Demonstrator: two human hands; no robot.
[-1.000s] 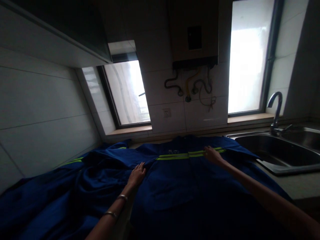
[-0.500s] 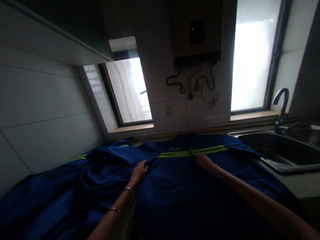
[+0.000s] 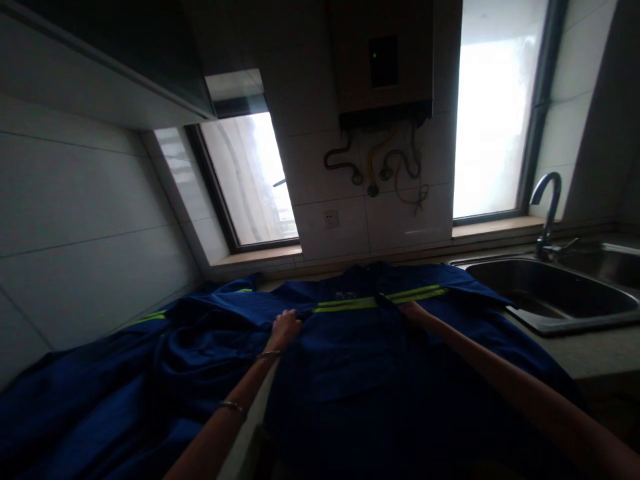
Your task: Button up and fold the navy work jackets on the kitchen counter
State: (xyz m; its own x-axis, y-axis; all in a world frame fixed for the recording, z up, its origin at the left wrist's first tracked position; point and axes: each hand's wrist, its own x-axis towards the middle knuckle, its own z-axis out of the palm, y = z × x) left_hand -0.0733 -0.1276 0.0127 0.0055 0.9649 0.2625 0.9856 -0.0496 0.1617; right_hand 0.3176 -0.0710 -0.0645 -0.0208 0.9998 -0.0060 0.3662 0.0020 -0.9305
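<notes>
A dark blue work jacket [image 3: 345, 360] with yellow-green stripes and a small pale print on the chest is spread front-up over the counter. My left hand [image 3: 287, 327], with two bangles on its wrist, has its fingers curled on the cloth at the jacket's left side, by the end of the stripes. At the front opening, just below the stripes, my right hand [image 3: 414, 313] pinches the jacket's front edge, which lifts slightly. More rumpled blue cloth [image 3: 200, 360] with the same stripes lies to the left; whether it is a separate garment I cannot tell.
At the right is a steel sink [image 3: 530, 287] with a curved tap [image 3: 547, 207], close to the jacket's sleeve. A water heater [image 3: 383, 67] with pipes hangs on the tiled wall between two windows. A cabinet [image 3: 115, 67] juts out overhead at the left.
My left hand's fingers have gone from lying stretched on the cloth to curled over it. My right hand has shifted slightly, and the front edge is pulled up more. The view has turned a little.
</notes>
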